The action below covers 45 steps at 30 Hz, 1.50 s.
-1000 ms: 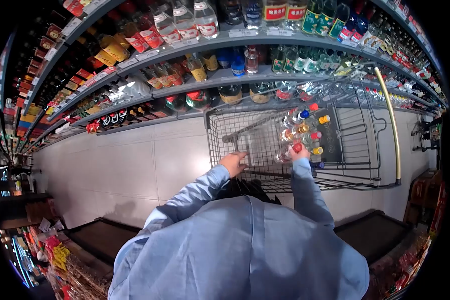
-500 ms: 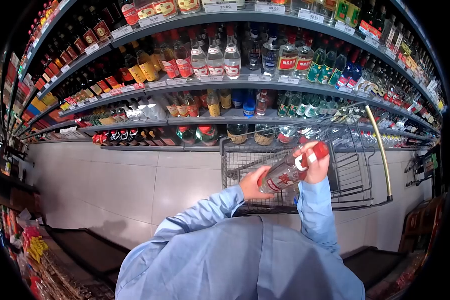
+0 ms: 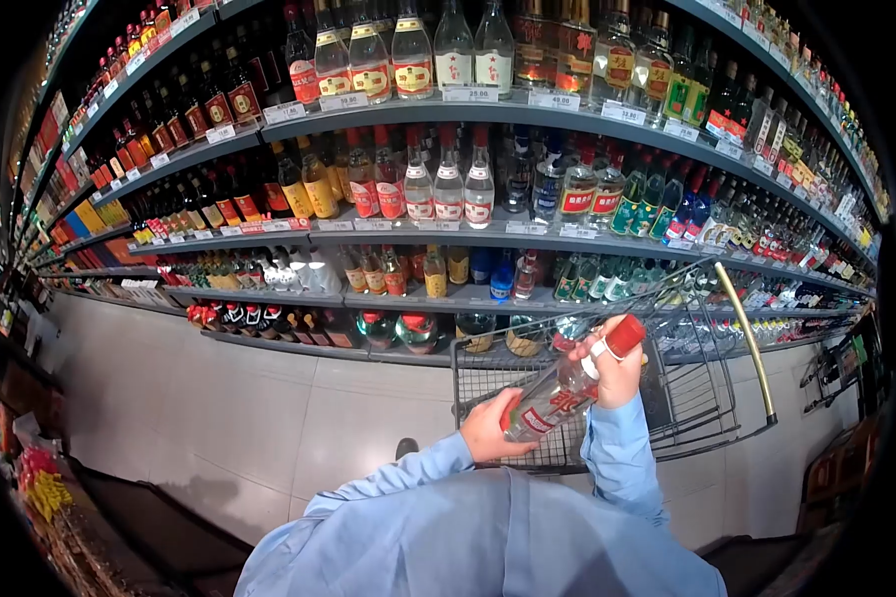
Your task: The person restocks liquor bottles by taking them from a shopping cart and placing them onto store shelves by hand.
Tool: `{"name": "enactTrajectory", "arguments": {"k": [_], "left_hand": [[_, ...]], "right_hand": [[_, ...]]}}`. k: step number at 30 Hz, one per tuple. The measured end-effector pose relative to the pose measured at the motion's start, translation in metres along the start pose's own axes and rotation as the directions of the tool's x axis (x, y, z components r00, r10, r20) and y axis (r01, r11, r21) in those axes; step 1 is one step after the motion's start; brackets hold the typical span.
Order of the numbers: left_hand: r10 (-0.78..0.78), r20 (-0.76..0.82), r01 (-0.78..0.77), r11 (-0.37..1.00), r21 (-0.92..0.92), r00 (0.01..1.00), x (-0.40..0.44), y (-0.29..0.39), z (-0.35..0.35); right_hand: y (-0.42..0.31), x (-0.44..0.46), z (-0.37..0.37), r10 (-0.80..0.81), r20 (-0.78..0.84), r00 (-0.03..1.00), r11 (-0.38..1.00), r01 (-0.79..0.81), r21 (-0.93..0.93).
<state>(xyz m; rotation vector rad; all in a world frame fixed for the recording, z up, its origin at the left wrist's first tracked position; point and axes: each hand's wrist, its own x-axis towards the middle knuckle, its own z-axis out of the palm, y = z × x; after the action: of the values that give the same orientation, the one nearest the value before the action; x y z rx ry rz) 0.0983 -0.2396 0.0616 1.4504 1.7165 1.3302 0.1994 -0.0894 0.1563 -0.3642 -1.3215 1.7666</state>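
A clear glass liquor bottle with a red cap, red lettering and a white tag at its neck lies tilted between my hands. My right hand is closed around the neck, just below the cap. Around the base, my left hand grips the lower end with its fingers curled. Behind and below the bottle stands a wire shopping cart, its gold-coloured handle to the right. What the cart's basket holds is partly hidden by my hands and the bottle.
Shelves packed with liquor bottles curve across the front, with price tags along their edges. Large round jars sit on the bottom shelf. Tiled floor lies left of the cart. Yellow and pink packaged goods are at the lower left.
The view has tipped upward, so more of the upper shelves shows. Both hands still hold the bottle, now slightly lower and further left in view. A dark shoe tip has appeared on the floor.
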Motion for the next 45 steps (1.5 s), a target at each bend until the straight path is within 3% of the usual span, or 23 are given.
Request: {"name": "enactTrajectory", "arguments": {"k": [4, 6, 8, 10, 11, 14, 19, 23, 27, 30, 33, 34, 36, 38, 41, 45], "left_hand": [[0.055, 0.133, -0.052, 0.998, -0.023, 0.990, 0.008, -0.014, -0.036], [0.078, 0.296, -0.063, 0.996, -0.061, 0.952, 0.019, -0.027, -0.068], [0.147, 0.361, -0.094, 0.983, -0.160, 0.921, 0.027, -0.037, -0.094], [0.261, 0.311, -0.161, 0.936, -0.313, 0.914, 0.037, -0.043, -0.121], [0.207, 0.336, -0.002, 0.854, -0.521, 0.919, 0.039, -0.048, -0.131], [0.227, 0.270, -0.024, 0.805, -0.593, 0.936, 0.053, -0.050, -0.174], [0.201, 0.066, -0.151, 0.881, -0.449, 0.977, 0.078, -0.067, -0.238], [0.180, 0.049, -0.139, 0.883, -0.448, 0.983, 0.082, -0.073, -0.274], [0.184, 0.015, -0.162, 0.898, -0.408, 0.983, 0.081, -0.083, -0.293], [0.168, 0.019, -0.147, 0.904, -0.402, 0.986, 0.077, -0.104, -0.298], [0.075, 0.084, -0.044, 0.947, -0.318, 0.994, 0.064, -0.129, -0.295], [0.110, 0.067, -0.085, 0.950, -0.300, 0.992, 0.060, -0.143, -0.290], [0.062, 0.120, -0.050, 0.994, -0.095, 0.991, 0.051, -0.162, -0.290], [0.062, 0.183, -0.058, 0.998, -0.026, 0.981, 0.047, -0.184, -0.289], [-0.154, 0.354, 0.071, 0.969, 0.235, 0.923, 0.046, -0.200, -0.296], [-0.022, 0.325, -0.062, 0.967, 0.248, 0.945, 0.051, -0.238, -0.286]], "right_hand": [[0.002, 0.005, 0.026, -0.036, -0.089, 0.995, 0.999, 0.035, -0.017], [0.009, 0.014, 0.040, -0.003, -0.079, 0.997, 0.997, 0.009, 0.072], [0.010, 0.028, 0.066, -0.002, -0.105, 0.994, 0.998, 0.008, 0.056], [0.018, 0.044, 0.094, -0.025, -0.074, 0.997, 0.997, 0.030, 0.071], [0.020, 0.053, 0.113, -0.018, -0.059, 0.998, 0.998, 0.021, 0.056], [0.029, 0.093, 0.153, 0.006, 0.084, 0.996, 1.000, -0.004, -0.020], [0.054, 0.166, 0.211, 0.052, 0.150, 0.987, 0.998, -0.047, -0.040], [0.066, 0.184, 0.246, 0.054, 0.129, 0.990, 0.996, -0.044, -0.081], [0.085, 0.195, 0.261, 0.069, 0.211, 0.975, 0.992, -0.044, -0.120], [0.103, 0.191, 0.269, 0.096, 0.152, 0.984, 0.995, -0.095, -0.015], [0.139, 0.175, 0.241, 0.175, 0.110, 0.978, 0.985, -0.172, -0.032], [0.149, 0.170, 0.230, 0.217, 0.073, 0.973, 0.976, -0.213, -0.053], [0.179, 0.148, 0.198, 0.258, 0.063, 0.964, 0.965, -0.260, 0.017], [0.202, 0.119, 0.173, 0.340, -0.058, 0.939, 0.940, -0.340, 0.007], [0.216, 0.089, 0.160, 0.447, -0.079, 0.891, 0.893, -0.441, 0.086], [0.232, 0.082, 0.142, 0.631, -0.154, 0.760, 0.775, -0.623, 0.103]]}}
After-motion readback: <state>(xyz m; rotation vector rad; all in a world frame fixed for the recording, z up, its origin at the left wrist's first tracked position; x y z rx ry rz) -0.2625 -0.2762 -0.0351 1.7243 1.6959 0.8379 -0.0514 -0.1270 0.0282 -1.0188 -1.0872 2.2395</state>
